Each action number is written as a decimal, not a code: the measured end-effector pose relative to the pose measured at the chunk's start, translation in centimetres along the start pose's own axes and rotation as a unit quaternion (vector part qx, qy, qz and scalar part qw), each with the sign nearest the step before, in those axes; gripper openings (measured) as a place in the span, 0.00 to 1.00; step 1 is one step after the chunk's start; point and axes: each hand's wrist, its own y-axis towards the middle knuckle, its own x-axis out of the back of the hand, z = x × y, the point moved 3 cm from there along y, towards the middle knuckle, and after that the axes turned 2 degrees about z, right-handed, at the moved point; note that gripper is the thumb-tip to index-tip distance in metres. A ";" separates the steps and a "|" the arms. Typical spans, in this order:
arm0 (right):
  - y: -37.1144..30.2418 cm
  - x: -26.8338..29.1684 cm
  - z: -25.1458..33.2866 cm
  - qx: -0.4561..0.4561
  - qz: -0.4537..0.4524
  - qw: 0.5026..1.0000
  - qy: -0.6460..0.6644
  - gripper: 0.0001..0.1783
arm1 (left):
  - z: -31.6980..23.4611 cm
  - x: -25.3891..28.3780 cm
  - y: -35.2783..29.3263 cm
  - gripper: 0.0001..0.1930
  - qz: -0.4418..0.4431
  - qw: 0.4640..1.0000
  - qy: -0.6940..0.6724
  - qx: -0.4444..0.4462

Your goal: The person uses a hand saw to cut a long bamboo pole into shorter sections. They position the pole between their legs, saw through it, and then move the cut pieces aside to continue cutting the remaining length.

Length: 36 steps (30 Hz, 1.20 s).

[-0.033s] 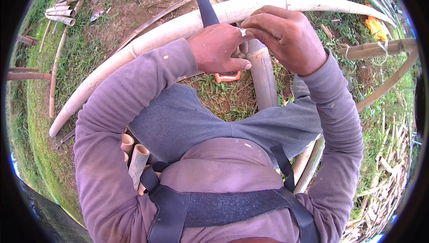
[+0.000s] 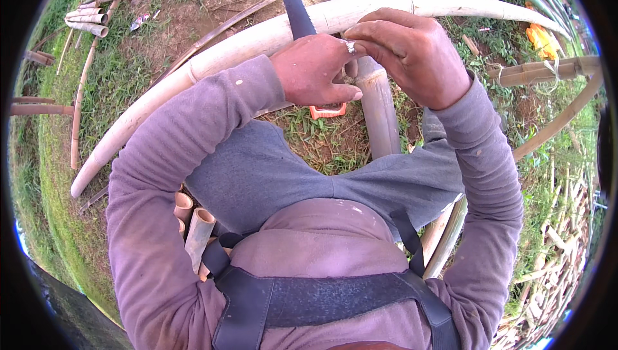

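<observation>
Evidently found the left hand back upward across the middle of a handsaw, thumb stretched out to the right, fingers partly bent and mostly hidden. Could not tell a grip on the handsaw from a mere overlap. Found the right hand touching it, fingers bunched, tips pressed together against a finger of the left hand, right at a silvery band. Could not make out anything pinched between those tips.

Traced the handsaw's dark blade upward from the left hand, across a pale bamboo pole, toothed edge facing right, tip beyond the pole's far edge. Spotted the orange handle below the same hand, over grass. Followed the pale bamboo pole in a long bend from lower left to upper right. Made out a greyish bamboo pole crossing beneath it and running down toward the grey trousers.

Noticed a wedge of grass and soil between handle and trousers, with room for downward movement; noticed a tighter gap rightward, bounded by the greyish pole's edge. Noted short bamboo tubes with open rims beside the left sleeve, a cord-tied bamboo rail well apart on the right, an orange-yellow bundle just beyond, and loose bamboo strips at lower right.
</observation>
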 end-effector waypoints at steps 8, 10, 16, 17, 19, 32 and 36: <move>-1.4 -0.5 0.1 -0.006 -0.033 0.999 -0.034 0.24 | 0.7 0.5 0.0 0.24 -0.021 0.999 -0.025 -0.006; -1.5 -0.9 -0.2 -0.014 -0.058 0.997 -0.039 0.27 | 1.2 1.0 0.6 0.25 -0.005 1.000 -0.008 0.005; -1.7 -1.7 -0.1 -0.034 -0.069 0.997 -0.013 0.29 | 1.4 1.1 0.4 0.25 -0.019 0.999 -0.034 0.006; -1.8 -1.8 -0.2 -0.030 -0.067 0.997 -0.018 0.29 | 1.4 1.2 0.4 0.25 -0.024 0.999 -0.034 0.003; -1.9 -2.1 -0.3 -0.021 -0.063 0.997 -0.028 0.30 | 1.3 1.3 0.4 0.24 -0.032 0.999 -0.034 -0.003; -3.1 -3.2 0.3 -0.008 -0.078 0.989 -0.129 0.40 | 1.9 1.0 0.5 0.23 -0.046 0.996 -0.073 0.000; -3.4 -3.5 0.3 -0.007 -0.091 0.984 -0.156 0.40 | 1.8 1.1 0.4 0.23 -0.042 0.997 -0.070 0.007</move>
